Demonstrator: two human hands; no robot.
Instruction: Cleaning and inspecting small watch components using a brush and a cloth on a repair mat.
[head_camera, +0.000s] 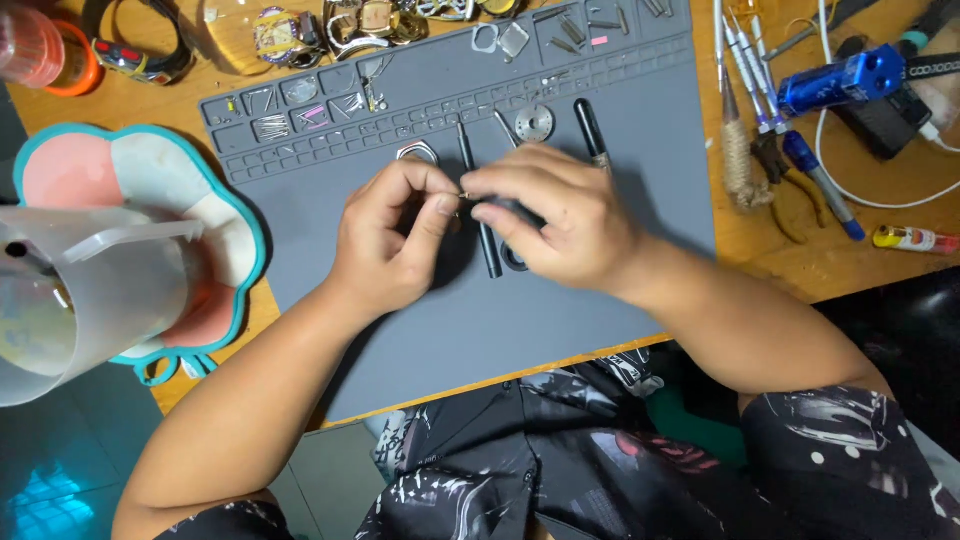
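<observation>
Far left: translucent plastic jug (85, 300) is seen over a flower-shaped pink-and-teal tray (150, 180); grey work mat (560, 310) is spread across the wooden table (790, 270). Left hand (390, 240) is closed in a pinch on a tiny metal part (464, 195), held just above the mat at centre; right hand (555, 215) is closed on the same part from the other side, fingertips touching; 1 black tool (487, 240) lies under both hands. Right of the mat: screwdrivers (745, 70), blue device (840, 80), small tube (915, 239).

Tiny part pinched between left hand (392, 240) and right hand (555, 222) too small to identify, translucent grey plastic jug (75, 300) cut off at left edge, black ring (514, 259) half hidden under right palm.
</observation>
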